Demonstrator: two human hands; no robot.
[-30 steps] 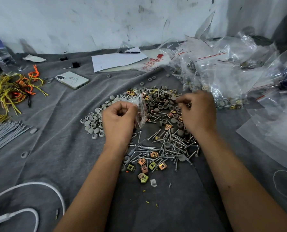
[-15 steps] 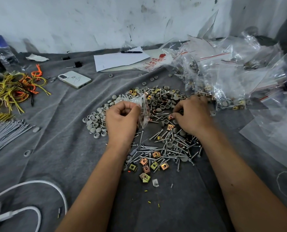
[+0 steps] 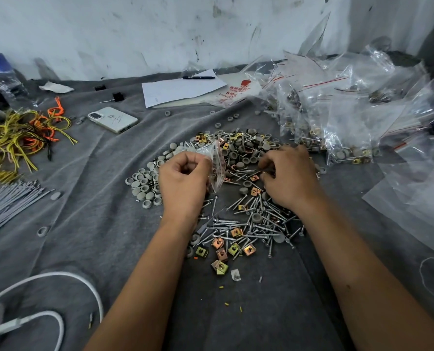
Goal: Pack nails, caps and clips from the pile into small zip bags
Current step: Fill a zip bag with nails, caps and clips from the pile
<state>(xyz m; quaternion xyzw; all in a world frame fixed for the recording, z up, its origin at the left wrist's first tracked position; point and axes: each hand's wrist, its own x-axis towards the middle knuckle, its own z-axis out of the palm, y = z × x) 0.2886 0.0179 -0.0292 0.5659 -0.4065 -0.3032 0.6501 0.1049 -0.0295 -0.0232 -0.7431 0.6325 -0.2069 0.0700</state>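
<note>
A pile of silver nails (image 3: 251, 224), grey round caps (image 3: 145, 183) and brass-coloured square clips (image 3: 221, 245) lies on the grey cloth in the middle. My left hand (image 3: 183, 178) grips a small clear zip bag (image 3: 215, 163) with a red seal line, held upright over the pile's left part. My right hand (image 3: 286, 176) is down on the pile's right part, its fingers curled among nails and clips; what it pinches is hidden under the fingers.
Filled zip bags (image 3: 337, 117) are heaped at the back right, with empty clear bags (image 3: 413, 198) at the right edge. A phone (image 3: 113, 119), paper with a pen (image 3: 180, 88), yellow and orange ties (image 3: 15, 138), grey strips (image 3: 5, 201) and a white cable (image 3: 59, 279) lie around.
My right hand dropped from above the pile's far side down onto the nails and clips nearer me. My left hand kept holding the bag in about the same spot.
</note>
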